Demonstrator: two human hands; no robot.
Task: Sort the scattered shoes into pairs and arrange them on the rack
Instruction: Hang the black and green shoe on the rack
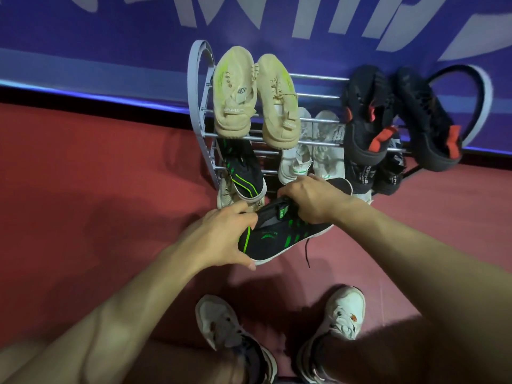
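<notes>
Both my hands hold a black shoe with green stripes (279, 239) in front of the rack (198, 87). My left hand (221, 236) grips its heel end and my right hand (310, 199) grips its opening near the tongue. Its matching black and green shoe (245, 170) sits on a lower tier at the left. On the top tier rest a beige pair (235, 92) (278, 102) at the left and a black and red pair (365, 115) (426, 120) at the right. Below them stands a white pair (295, 162) (328, 151).
More black shoes with white lettering (365, 176) fill the lower right tier, and a pale shoe (225, 194) peeks out at the lower left. My own feet in white sneakers (219, 320) (346, 311) stand on the red floor (97, 176). A blue wall banner (110, 37) backs the rack.
</notes>
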